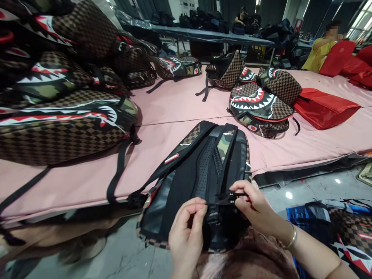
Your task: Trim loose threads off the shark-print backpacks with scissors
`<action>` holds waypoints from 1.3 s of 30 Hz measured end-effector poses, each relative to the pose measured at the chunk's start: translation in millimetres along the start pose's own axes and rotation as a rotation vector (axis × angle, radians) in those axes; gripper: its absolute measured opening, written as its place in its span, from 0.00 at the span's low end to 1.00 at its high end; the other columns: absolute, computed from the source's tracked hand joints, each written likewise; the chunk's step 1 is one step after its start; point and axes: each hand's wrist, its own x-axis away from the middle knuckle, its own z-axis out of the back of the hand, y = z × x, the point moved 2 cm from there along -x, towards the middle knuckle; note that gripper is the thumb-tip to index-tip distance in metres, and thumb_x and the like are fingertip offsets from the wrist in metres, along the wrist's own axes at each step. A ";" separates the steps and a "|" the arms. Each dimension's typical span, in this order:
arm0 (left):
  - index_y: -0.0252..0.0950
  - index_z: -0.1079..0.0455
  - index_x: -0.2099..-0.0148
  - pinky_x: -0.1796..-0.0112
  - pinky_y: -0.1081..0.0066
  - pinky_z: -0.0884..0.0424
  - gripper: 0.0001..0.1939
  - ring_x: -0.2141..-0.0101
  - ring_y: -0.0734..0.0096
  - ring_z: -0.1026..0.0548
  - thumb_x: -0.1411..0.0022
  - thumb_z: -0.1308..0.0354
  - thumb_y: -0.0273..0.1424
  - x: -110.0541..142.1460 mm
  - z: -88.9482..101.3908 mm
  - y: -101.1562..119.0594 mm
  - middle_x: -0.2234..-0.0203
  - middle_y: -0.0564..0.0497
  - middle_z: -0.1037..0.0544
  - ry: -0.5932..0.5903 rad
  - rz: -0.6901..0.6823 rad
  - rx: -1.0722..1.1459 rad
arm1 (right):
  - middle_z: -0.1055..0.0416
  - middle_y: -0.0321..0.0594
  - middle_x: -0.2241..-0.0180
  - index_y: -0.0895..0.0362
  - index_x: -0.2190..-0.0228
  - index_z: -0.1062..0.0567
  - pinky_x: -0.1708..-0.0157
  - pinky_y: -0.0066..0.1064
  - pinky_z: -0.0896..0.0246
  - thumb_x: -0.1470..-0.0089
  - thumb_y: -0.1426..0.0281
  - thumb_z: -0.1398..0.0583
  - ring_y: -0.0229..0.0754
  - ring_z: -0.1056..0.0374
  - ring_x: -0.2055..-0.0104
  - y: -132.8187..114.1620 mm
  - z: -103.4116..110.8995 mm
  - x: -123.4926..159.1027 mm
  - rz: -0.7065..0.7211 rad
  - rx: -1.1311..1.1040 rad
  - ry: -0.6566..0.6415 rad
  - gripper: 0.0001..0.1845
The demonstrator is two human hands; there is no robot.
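A backpack [183,182] lies back side up, partly on the table edge and partly over my lap. It has a black padded back, black shoulder straps [227,159] with camouflage and checkered patches, and a brown checkered border. My right hand [257,207] is closed on small black thread snips [226,198], whose blades point left over the lower end of a strap. Beside them, my left hand [187,226] has thumb and forefinger pressed together close above the bag. Whatever is in that pinch is too small to make out.
A pink-covered table [174,110] carries piled shark-mouth backpacks [66,128] at left and more backpacks [261,102] at right. Near those lies a red bag [325,108]. Several bags [337,232] sit low at right. A person in yellow [318,50] works behind red bags.
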 end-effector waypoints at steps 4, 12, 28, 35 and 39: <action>0.37 0.31 0.72 0.62 0.70 0.33 0.10 0.65 0.69 0.28 0.45 0.44 0.38 7.5 -5.2 -10.2 0.65 0.50 0.26 0.055 0.209 0.162 | 0.32 0.37 0.69 0.56 0.63 0.32 0.67 0.28 0.46 0.39 0.64 0.50 0.37 0.38 0.68 -7.0 16.8 -4.2 0.211 0.403 0.007 0.10; 0.35 0.32 0.74 0.60 0.70 0.33 0.12 0.61 0.66 0.30 0.47 0.42 0.39 8.1 -2.6 -5.8 0.62 0.48 0.29 0.042 0.187 0.201 | 0.33 0.39 0.70 0.56 0.65 0.32 0.71 0.27 0.47 0.39 0.59 0.51 0.38 0.36 0.68 -21.2 11.4 -26.4 0.395 0.823 -0.247 0.15; 0.40 0.35 0.58 0.64 0.75 0.29 0.24 0.65 0.73 0.26 0.58 0.32 0.38 15.3 -29.9 16.3 0.57 0.51 0.31 -0.069 0.440 0.611 | 0.43 0.28 0.83 0.57 0.81 0.37 0.81 0.23 0.51 0.54 0.60 0.41 0.31 0.45 0.82 16.0 -24.8 -56.7 -0.274 -0.379 -0.153 0.16; 0.39 0.34 0.53 0.62 0.70 0.29 0.23 0.65 0.70 0.27 0.52 0.37 0.36 1.4 -40.5 2.5 0.57 0.46 0.31 -0.006 0.104 0.049 | 0.47 0.28 0.85 0.56 0.85 0.40 0.79 0.25 0.60 0.61 0.75 0.41 0.32 0.49 0.80 -9.5 -5.5 -88.7 -0.082 0.322 0.183 0.11; 0.37 0.28 0.57 0.59 0.67 0.30 0.18 0.67 0.67 0.25 0.51 0.38 0.37 -4.0 -34.0 -7.9 0.66 0.47 0.23 -0.082 0.291 0.144 | 0.39 0.29 0.81 0.56 0.80 0.34 0.78 0.24 0.54 0.57 0.69 0.39 0.33 0.44 0.78 -2.9 -2.1 -91.6 -0.085 0.244 0.101 0.08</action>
